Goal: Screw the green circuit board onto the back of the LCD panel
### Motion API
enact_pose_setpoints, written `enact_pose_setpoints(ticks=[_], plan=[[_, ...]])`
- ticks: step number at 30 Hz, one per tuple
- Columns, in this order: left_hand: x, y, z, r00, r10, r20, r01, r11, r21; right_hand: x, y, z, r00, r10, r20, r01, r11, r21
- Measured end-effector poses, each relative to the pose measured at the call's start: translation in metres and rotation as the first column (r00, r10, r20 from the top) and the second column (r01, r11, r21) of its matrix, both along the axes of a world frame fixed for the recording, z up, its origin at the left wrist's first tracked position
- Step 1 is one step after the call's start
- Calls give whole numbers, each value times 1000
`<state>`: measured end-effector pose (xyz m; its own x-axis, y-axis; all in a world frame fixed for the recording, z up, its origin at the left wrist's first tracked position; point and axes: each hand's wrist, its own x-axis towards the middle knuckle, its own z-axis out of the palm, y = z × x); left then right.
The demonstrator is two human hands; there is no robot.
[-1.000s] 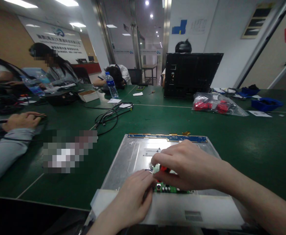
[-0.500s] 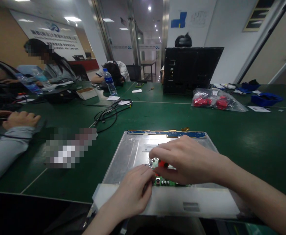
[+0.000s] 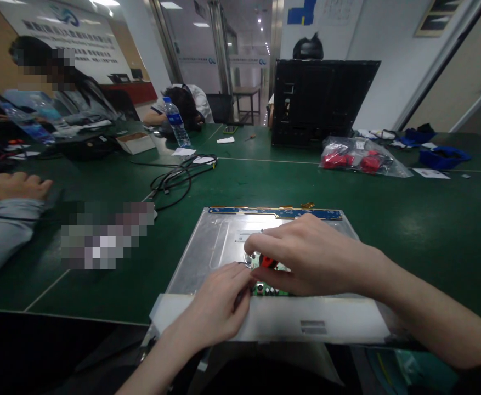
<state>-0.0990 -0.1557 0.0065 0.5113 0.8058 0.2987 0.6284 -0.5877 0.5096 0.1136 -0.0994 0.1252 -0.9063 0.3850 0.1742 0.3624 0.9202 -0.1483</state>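
Note:
In front of me a flat metal-backed display panel (image 3: 194,260) lies on the table, a blue circuit strip (image 3: 314,214) along its far edge and a white strip (image 3: 281,318) along its near edge. A small green circuit board (image 3: 270,291) sits on its back, partly under my fingers. My right hand (image 3: 318,249) is closed around a red-and-black tool (image 3: 268,262) that looks like a screwdriver; its tip is hidden. My left hand (image 3: 221,302) rests at the board's left side, fingers bent and pressed together beside a thin dark wire (image 3: 244,264). What they pinch is hidden.
Black cables (image 3: 178,178) lie left of the panel. Farther back stand a water bottle (image 3: 176,123), a large black monitor (image 3: 322,101) and a clear bag with red items (image 3: 359,157). At the left is a co-worker's hand (image 3: 18,187); another person rests head-down behind the table.
The whole scene sits higher and slightly farther left in the picture, as my head has tilted. Both hands keep nearly the same place on the circuit board, with the red-and-black tool still held.

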Motion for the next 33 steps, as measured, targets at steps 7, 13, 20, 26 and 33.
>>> enact_pose_setpoints(ticks=[7, 13, 20, 26, 33], plan=[[1, 0, 3, 999, 8, -34, -8, 1000, 17, 4, 0, 2, 1000, 26, -12, -27, 998, -53], [0, -1, 1, 999, 25, -40, -25, 1000, -4, 2, 1, 3, 999, 37, 12, -36, 999, -29], [2, -1, 4, 999, 27, -32, -27, 1000, 15, 2, -1, 4, 1000, 3, 10, -3, 1000, -29], [2, 0, 3, 1000, 17, -23, -17, 1000, 5, 4, -2, 4, 997, 67, -25, -69, 995, -69], [0, 0, 1, 999, 15, -45, -13, 1000, 25, 2, 1, 4, 999, -7, 48, 8, 1000, -30]])
